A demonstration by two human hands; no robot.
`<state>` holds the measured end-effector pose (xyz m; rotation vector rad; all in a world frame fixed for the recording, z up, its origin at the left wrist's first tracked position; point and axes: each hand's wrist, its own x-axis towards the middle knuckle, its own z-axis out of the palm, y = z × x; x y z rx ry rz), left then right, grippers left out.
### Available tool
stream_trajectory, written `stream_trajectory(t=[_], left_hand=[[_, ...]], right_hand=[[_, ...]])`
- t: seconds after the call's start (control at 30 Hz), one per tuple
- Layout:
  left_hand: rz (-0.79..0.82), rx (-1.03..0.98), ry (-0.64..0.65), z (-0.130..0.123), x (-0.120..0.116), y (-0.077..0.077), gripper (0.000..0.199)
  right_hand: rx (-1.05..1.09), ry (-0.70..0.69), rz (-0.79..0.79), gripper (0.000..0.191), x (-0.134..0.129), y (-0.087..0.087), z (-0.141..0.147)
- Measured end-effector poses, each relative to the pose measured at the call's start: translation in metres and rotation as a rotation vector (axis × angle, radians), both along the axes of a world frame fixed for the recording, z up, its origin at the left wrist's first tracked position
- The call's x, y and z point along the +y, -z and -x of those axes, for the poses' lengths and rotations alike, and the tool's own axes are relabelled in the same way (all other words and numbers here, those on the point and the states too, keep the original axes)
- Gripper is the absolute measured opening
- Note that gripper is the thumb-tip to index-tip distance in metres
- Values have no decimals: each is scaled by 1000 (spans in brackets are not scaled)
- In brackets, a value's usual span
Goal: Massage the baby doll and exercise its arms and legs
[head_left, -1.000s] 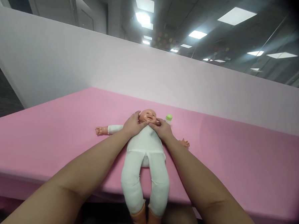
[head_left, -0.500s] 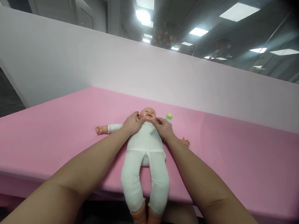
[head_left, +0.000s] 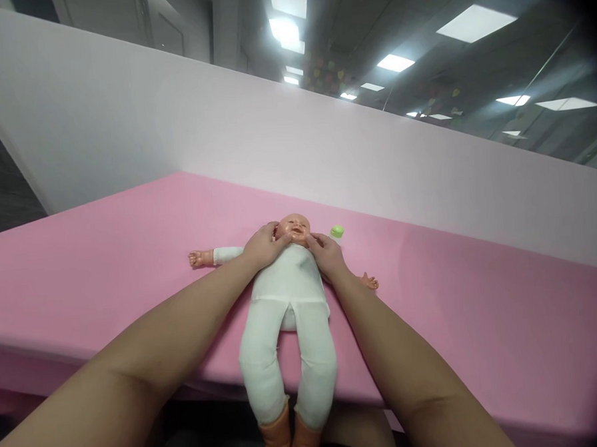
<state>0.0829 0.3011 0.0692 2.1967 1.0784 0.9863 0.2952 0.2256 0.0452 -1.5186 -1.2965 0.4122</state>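
A baby doll (head_left: 288,277) with a white cloth body lies on its back, its head away from me and its lower legs past the front edge of the pink-covered table (head_left: 463,301). My left hand (head_left: 268,245) is at the left side of the doll's head and neck, thumb near the chin. At the right side of the neck is my right hand (head_left: 326,252), its thumb and fingers close together by the jaw. Both hands grip the doll there; some fingertips are hidden behind its head.
A small object with a light green top (head_left: 337,231) stands just beyond my right hand. A pale wall panel (head_left: 284,137) rises behind the table. The doll's arms stretch out to both sides.
My right thumb has shifted slightly up along the doll's jaw. Otherwise the hands and the doll hold their places; the view has moved very slightly.
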Motion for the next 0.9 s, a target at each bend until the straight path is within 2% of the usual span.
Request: stream_trajectory(t=[0.13,0.37,0.63,0.77,0.9], left_hand=[[27,15,-27,-2,1,3,83],[-5,3,-7,-3,1,3,69],[-1,-8,-7,-2,2,4,64],[-34,-1,11,-2,4,5,52],[-42,2,9,-3,9,7,48]], right_hand=[[-13,10,31,70,-4,-4,6],[-123,87,79,73,-4,-11,12],[-81,48,43,64,-1,-3,8],[38,-27,0,59,1,3,3],[195,-93,-45,49,4,7,-1]])
